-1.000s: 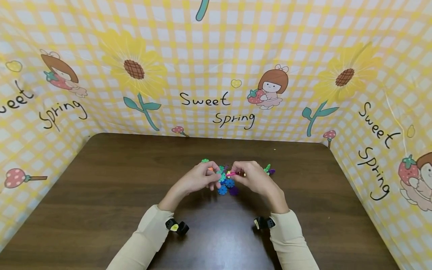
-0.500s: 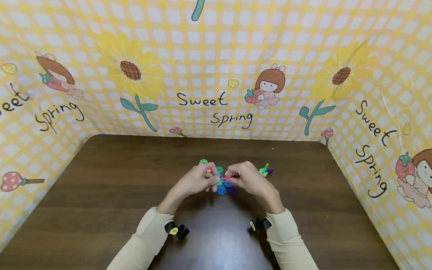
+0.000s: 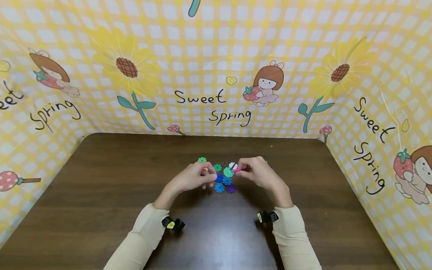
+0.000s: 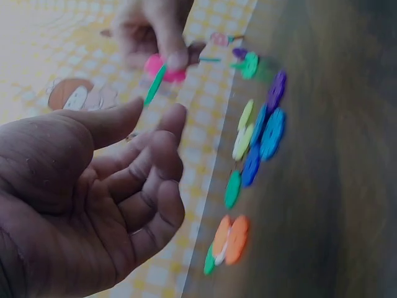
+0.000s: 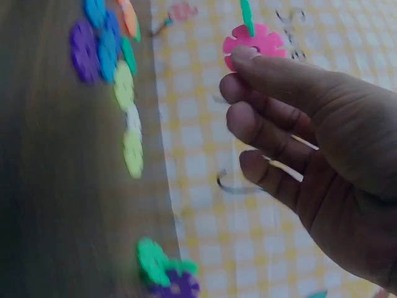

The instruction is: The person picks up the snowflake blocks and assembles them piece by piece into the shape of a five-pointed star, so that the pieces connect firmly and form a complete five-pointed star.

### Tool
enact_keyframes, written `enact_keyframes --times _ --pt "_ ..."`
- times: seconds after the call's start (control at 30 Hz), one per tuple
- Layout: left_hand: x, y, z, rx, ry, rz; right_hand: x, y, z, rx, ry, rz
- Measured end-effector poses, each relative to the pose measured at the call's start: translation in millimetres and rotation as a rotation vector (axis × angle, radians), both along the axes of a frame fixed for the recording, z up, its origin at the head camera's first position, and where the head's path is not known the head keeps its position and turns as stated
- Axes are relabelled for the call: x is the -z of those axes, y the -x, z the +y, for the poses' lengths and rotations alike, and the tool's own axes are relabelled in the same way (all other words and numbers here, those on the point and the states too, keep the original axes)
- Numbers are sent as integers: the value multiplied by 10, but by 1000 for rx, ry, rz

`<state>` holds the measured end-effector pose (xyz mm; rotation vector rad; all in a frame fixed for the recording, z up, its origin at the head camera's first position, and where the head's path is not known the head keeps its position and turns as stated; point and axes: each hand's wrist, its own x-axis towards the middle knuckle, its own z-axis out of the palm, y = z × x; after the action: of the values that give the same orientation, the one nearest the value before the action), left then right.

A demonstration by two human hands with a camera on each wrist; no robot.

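Head view: a person's two bare hands, in cream sleeves [image 3: 148, 228], are raised above a dark brown wooden bench [image 3: 101, 180].

The right hand [image 3: 263, 174] pinches a bright pink disc [image 5: 268, 40] with notched edges between thumb and index finger, its other fingers loosely bent. A mint-green disc [image 3: 228, 172] is joined to the pink one's edge, standing roughly at a right angle to it, on the side towards the left hand [image 3: 190, 177].

The left hand's grip is relaxed and free: thumb and fingers curve gently, apart from each other. From above, a dark blue disc [image 3: 219, 177] appears just beyond its fingertips.

Beneath and between the hands, more discs lie on the bench: two lighter blue discs [image 3: 219, 187], a purple disc [image 3: 231, 188], yellow discs [image 5: 124, 87] and orange discs [image 4: 237, 240]. Near the right hand sits a green-and-purple cluster [image 5: 166, 270]. Behind, a yellow-and-white checked cloth [image 3: 199, 56] shows printed sunflowers and the words "Sweet Spring".
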<state>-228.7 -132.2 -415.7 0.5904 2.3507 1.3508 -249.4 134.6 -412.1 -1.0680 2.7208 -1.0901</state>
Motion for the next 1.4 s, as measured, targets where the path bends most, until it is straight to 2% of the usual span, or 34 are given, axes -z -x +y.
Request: enact_keyframes --times 0.23,0.33,0.57,0.73,0.93,1.1,1.23,1.4 --pt "9 88 -146 12 94 18 -26 43 312 87 -52 -106" --pt "24 115 -168 -17 168 51 4 63 423 107 -76 -136" --pt "153 161 -227 -97 372 182 82 77 674 121 -116 -230" --pt "189 160 -258 -111 452 180 80 65 825 162 -131 -271" --pt "229 150 -244 -171 490 156 48 52 938 239 -135 -245" --pt "266 130 -193 -205 553 150 44 70 949 257 -125 -189" --pt "277 122 -165 -204 600 149 75 110 814 246 -139 -132" --pt "267 116 -132 -203 602 131 111 100 525 257 -177 -118"
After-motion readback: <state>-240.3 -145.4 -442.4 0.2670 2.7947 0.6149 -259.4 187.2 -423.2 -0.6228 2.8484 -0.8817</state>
